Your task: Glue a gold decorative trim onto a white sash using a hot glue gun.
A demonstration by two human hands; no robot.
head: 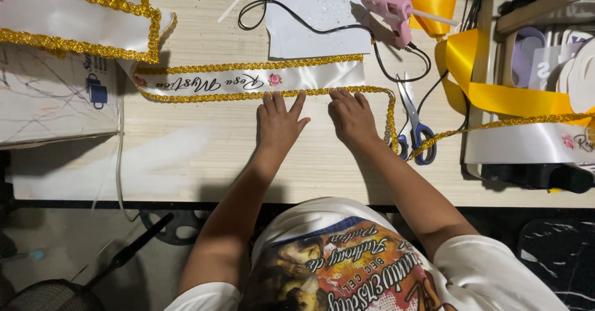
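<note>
On the pale wooden table (204, 162), left to right, we list:

1. Far left: a second sash edged in gold braid (74, 20), lying over a printed cardboard box (49, 100).
2. Centre: white satin sash (248, 78) with dark script and a small pink rose, laid flat along the table; gold braid trim (248, 94) runs along both long edges.
3. Our left hand (279, 122): flat, fingers spread, holding nothing, fingertips pressing the near trim.
4. Our right hand (352, 116): flat likewise, empty, fingertips on the same trim just beside the left.
5. Far centre: pink glue gun (387, 13) on its black cord, resting near a white sheet.
6. Right: blue-handled scissors (414, 125), beside the loose run of trim that turns towards us.
7. Far right: yellow ribbon (496, 88) and another white sash.

Handling note: we judge that the braid sits best pressed evenly, working along in short spans, fingertips kept on the braid and off the satin, the edge held straight.
</note>
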